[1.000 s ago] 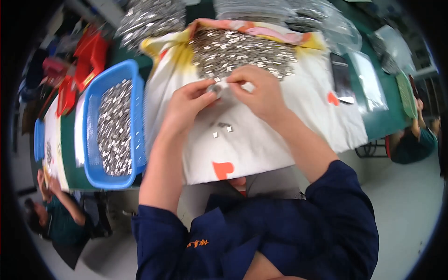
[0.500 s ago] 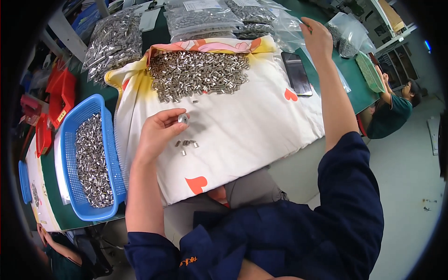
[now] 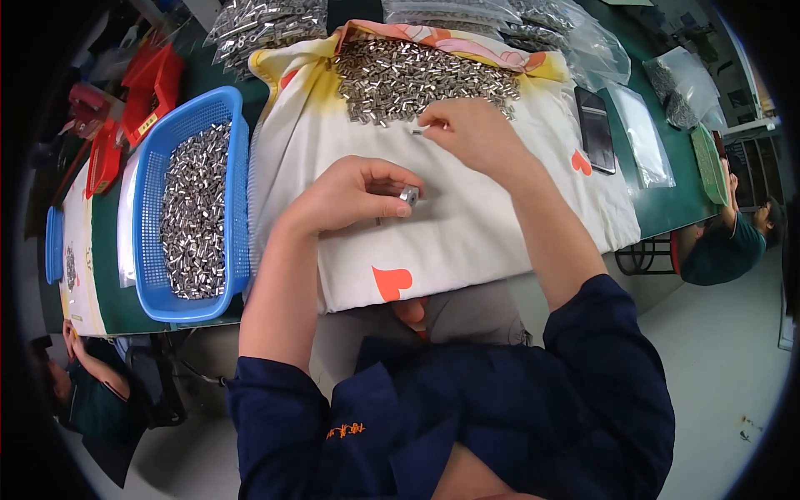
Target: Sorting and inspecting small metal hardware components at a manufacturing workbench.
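My left hand [image 3: 354, 198] is closed on a small round metal block [image 3: 409, 196] with a hole in its face, held between thumb and fingers above the white cloth [image 3: 483, 225]. Just below the pile of short metal sleeves [image 3: 417, 83], the fingers of my right hand [image 3: 479, 137] are curled, with their tips beside a single loose sleeve [image 3: 417, 132]. Whether they pinch anything is too small to make out. A bit of another loose piece [image 3: 378, 222] shows under my left hand, which hides whatever else lies there.
A blue basket [image 3: 150, 242] full of metal sleeves stands at the left, near red bins [image 3: 154, 87]. A phone [image 3: 595, 129] and a clear plastic bag [image 3: 642, 137] lie at the right. Bags of metal parts [image 3: 267, 29] line the back. Co-workers sit at both sides.
My right hand has come down from the plastic bags at the far right to the loose sleeve by the pile. My left hand still holds the metal block. The view has shifted.
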Demonstrator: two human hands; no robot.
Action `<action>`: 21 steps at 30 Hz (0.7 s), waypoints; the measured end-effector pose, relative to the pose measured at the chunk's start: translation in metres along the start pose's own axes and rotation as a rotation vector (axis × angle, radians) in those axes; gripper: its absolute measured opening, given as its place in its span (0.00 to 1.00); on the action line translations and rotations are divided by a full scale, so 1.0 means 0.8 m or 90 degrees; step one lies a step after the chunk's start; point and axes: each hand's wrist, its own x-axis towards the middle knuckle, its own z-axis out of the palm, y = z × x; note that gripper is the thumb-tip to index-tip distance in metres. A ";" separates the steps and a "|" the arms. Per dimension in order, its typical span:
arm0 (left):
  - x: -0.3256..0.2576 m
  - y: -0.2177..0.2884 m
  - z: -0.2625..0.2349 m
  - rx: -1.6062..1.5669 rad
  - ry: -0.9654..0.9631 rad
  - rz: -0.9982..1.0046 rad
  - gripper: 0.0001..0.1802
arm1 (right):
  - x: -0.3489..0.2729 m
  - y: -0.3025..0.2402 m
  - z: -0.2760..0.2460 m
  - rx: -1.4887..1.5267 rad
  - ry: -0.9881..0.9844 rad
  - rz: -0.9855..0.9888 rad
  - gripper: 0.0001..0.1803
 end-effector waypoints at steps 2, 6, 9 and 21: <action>0.002 0.001 0.000 -0.014 -0.011 0.008 0.17 | 0.000 0.000 0.015 -0.053 -0.036 0.007 0.09; 0.003 -0.003 -0.004 -0.046 0.024 0.025 0.17 | 0.003 0.011 0.040 -0.151 0.000 -0.020 0.08; 0.008 -0.008 -0.009 -0.081 0.119 0.059 0.18 | 0.000 0.015 0.050 -0.117 0.051 -0.041 0.08; 0.018 -0.010 -0.016 -0.184 0.275 0.108 0.19 | -0.009 -0.011 0.036 0.327 0.070 -0.065 0.06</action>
